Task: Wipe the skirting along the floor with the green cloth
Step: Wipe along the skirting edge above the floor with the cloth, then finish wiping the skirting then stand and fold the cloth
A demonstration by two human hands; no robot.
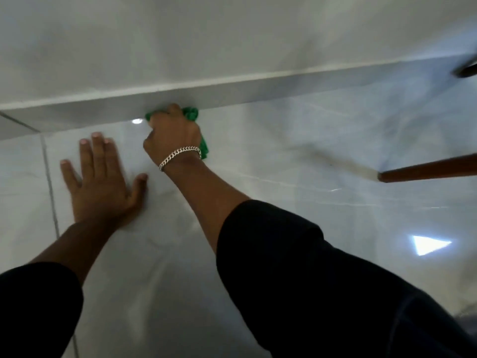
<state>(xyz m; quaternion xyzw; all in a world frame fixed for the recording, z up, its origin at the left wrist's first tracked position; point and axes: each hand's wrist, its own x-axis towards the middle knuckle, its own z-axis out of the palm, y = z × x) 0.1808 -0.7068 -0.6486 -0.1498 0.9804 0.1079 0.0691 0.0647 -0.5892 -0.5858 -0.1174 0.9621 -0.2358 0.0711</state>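
Note:
A grey tiled skirting (258, 93) runs along the foot of the pale wall, from lower left to upper right. My right hand (174, 133), with a silver chain bracelet at the wrist, is shut on the bunched green cloth (191, 114) and presses it against the skirting where it meets the floor. Part of the cloth hangs out below the hand on the right. My left hand (100, 179) lies flat on the glossy floor, fingers spread, a little left of and nearer than the right hand. Both arms wear black sleeves.
The floor (284, 156) is glossy pale marble-look tile with grout lines at the left. A brown wooden furniture leg (426, 169) reaches in from the right edge, and another dark piece (466, 69) shows at the upper right by the wall.

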